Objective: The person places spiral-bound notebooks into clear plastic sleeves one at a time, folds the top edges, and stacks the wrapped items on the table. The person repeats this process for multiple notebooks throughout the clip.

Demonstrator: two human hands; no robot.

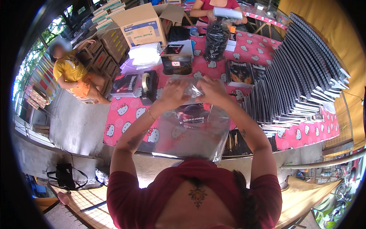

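Note:
A clear plastic bag (204, 139) lies on the pink table in front of me, its loose part hanging toward my body. Inside it sits a stack of dark-covered notebooks (193, 114). My left hand (174, 93) and my right hand (210, 91) are at the bag's far end, fingers curled and closed on the crinkled plastic. Close to my left hand stands a black tape dispenser (153, 87) with a roll of tape (145, 82). Another stack of notebooks (125, 84) rests left of the dispenser.
A long leaning row of spiral notebooks (293, 80) fills the table's right side, beside small notebook piles (240, 72). Farther off are an open carton (143, 28), white sheets (145, 53) and a dark bundle in plastic (217, 40). One person (74, 72) sits left; another (215, 7) works across the table.

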